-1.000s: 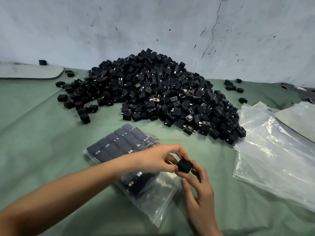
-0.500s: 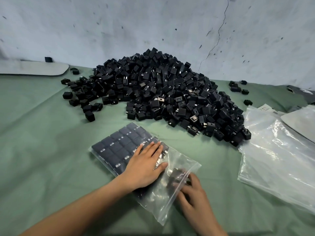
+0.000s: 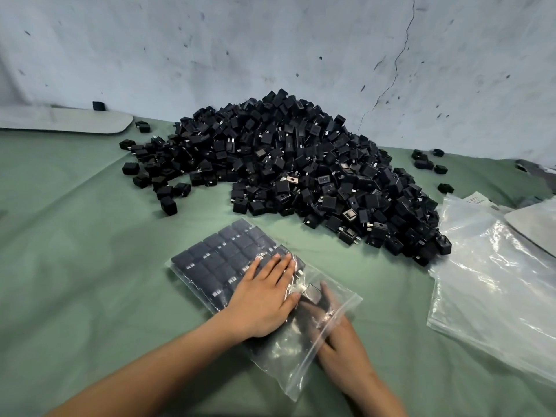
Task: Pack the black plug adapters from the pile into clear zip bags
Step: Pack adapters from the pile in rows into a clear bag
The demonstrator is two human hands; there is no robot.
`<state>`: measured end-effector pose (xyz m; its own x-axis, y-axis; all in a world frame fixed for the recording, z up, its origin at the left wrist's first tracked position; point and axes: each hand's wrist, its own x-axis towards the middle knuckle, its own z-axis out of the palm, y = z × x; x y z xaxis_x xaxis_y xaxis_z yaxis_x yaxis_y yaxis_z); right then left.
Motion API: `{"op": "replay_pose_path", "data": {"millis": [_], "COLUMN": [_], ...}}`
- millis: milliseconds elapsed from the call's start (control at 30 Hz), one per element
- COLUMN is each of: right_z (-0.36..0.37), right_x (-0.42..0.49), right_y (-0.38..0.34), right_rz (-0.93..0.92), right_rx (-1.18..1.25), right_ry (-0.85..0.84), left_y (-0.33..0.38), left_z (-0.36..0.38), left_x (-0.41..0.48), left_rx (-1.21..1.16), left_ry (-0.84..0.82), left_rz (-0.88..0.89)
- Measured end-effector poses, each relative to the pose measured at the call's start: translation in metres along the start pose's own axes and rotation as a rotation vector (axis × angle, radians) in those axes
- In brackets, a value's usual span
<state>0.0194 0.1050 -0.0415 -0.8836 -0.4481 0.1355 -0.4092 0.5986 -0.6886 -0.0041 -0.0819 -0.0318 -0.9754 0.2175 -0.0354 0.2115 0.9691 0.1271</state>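
**Flat palm on the bag, other hand in at the mouth**

Here's the left hand (image 3: 264, 299), spread flat with straight fingers, pressing down on top of the clear plastic zip bag (image 3: 301, 371) and gripping nothing. The right hand (image 3: 340, 338) has its fingers inside the bag's open mouth, and they show only hazily through the film. One loose black cube-shaped plug adapter (image 3: 314, 291) sits right at those fingertips. Whether they are pinching it or just touching it, I cannot tell through the glare.

Under the left palm and beyond it, the packed black adapters (image 3: 222, 257) lie in neat rows inside the bag, side by side in a tidy grid. Their faces look matte and dark, with small pale markings on several of them. The half of the bag nearest the person is slack and wrinkled.

The bag lies on a green cloth table cover (image 3: 75, 251). Beyond it rises the big pile of black plug adapters (image 3: 301, 170), small boxy blocks heaped at all angles, some showing metal prongs and a few with a lighter face. A few stray adapters (image 3: 168, 204) have spilled off the pile's left edge, and more loose ones (image 3: 427, 162) sit apart at the far right.

On the right, just beside the pile, lies a stack of empty clear plastic bags (image 3: 493, 290), glossy and creased. A stained, cracked pale wall (image 3: 210, 49) stands behind it all.
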Motion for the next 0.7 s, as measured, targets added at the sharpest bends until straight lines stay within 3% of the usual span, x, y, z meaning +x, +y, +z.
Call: {"op": "replay_pose_path", "data": {"millis": [333,700], "right_z": [-0.001,-0.0053], "right_x": [0.0043,0.0047], "right_y": [-0.0004,0.0005], "right_rz": [0.032,-0.109], "right_rx": [0.016,0.084], "right_ry": [0.024,-0.047], "left_y": [-0.0004,0.0009], "left_z": [-0.0013,-0.0017], "left_x": [-0.0005,-0.0008], "left_rx": [0.008,0.001], "left_ry": [-0.003,0.015], "left_rz": [0.007,0.0]}}
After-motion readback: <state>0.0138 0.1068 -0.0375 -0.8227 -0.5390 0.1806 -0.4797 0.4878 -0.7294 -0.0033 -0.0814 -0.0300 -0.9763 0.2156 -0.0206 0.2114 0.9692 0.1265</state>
